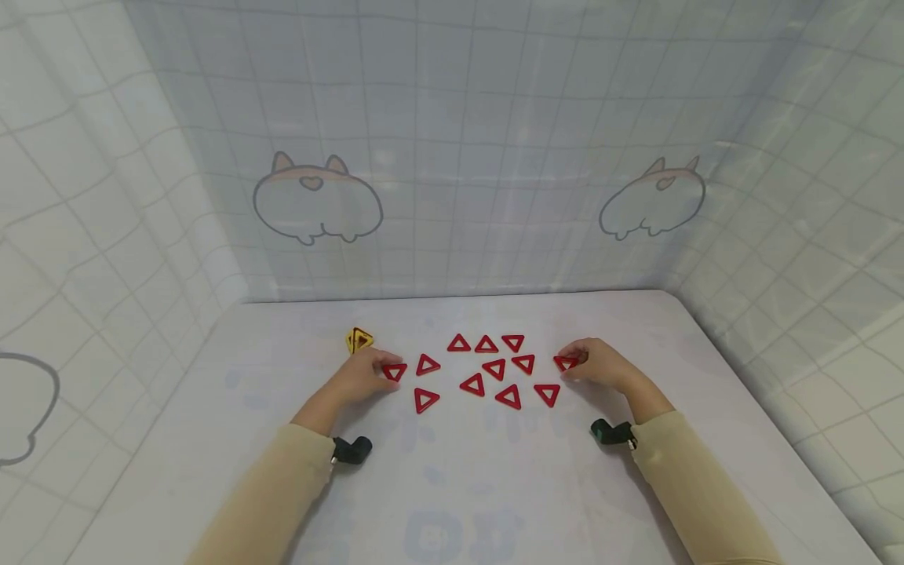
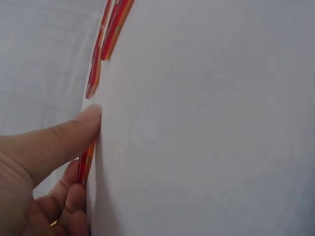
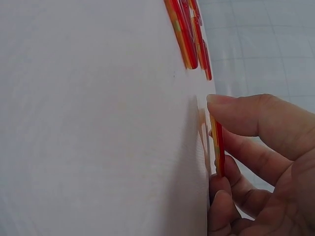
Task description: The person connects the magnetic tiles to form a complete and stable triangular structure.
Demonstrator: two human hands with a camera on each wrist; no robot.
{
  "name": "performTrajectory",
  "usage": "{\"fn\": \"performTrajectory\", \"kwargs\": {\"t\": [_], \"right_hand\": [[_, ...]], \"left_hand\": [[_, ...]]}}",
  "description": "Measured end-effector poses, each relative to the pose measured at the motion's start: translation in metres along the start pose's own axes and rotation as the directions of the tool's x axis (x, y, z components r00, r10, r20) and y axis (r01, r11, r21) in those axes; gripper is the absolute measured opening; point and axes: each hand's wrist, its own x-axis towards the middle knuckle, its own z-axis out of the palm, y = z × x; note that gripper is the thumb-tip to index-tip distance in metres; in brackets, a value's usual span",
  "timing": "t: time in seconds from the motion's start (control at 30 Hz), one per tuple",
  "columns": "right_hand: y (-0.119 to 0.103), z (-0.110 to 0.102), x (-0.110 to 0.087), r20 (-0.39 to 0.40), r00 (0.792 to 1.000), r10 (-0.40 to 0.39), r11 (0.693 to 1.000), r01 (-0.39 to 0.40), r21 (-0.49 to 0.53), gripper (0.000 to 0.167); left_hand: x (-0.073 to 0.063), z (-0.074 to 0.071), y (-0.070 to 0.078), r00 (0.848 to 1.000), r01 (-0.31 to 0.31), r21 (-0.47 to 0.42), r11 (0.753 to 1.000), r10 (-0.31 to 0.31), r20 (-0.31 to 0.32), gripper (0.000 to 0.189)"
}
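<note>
My left hand (image 1: 359,377) pinches a red triangle (image 1: 401,372) at the left end of a scattered group; the left wrist view has its edge (image 2: 87,162) between thumb and fingers, close to the white surface. On the opposite side, my right hand (image 1: 599,364) grips another red triangle (image 1: 559,364) by thumb and fingers. The right wrist view shows this piece (image 3: 220,147) edge-on, red with an orange side, a little off the surface with a shadow beside it. Several more red triangles with pale centres, such as one (image 1: 418,400) nearer the front, lie between the hands.
Just beyond my left hand are overlapping yellow triangular pieces (image 1: 363,340) with dark marks. The white table (image 1: 480,471) ends at a grid-patterned back wall (image 1: 466,196), with similar walls on both sides. A dark wrist device (image 1: 353,450) sticks out from each sleeve.
</note>
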Motion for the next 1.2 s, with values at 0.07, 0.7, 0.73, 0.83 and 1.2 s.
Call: {"fn": "performTrajectory", "kwargs": {"t": [0.07,0.7,0.73,0.83,1.2], "right_hand": [[0.000,0.000,0.000,-0.001,1.000,0.001,1.000,-0.001,-0.002,0.039],[-0.007,0.005,-0.010,0.021,1.000,0.002,0.999,-0.003,0.037,0.038],[-0.007,0.006,-0.011,0.020,1.000,-0.003,0.999,0.002,0.038,0.038],[-0.011,0.009,-0.016,0.021,0.999,-0.027,0.999,0.026,0.047,0.036],[-0.039,0.019,-0.036,0.064,0.977,-0.205,0.977,0.200,0.079,0.038]], "left_hand": [[0.001,0.001,0.001,1.000,0.009,0.007,1.000,-0.009,-0.003,0.046],[-0.012,0.000,0.008,0.999,0.051,0.054,0.997,-0.051,-0.012,0.051],[-0.013,0.000,0.009,0.999,0.054,0.052,0.997,-0.053,-0.009,0.052],[-0.017,0.000,0.012,0.999,0.035,0.047,0.998,-0.035,0.001,0.051],[-0.037,0.014,0.032,0.998,-0.059,-0.010,0.998,0.059,0.035,0.043]]}}
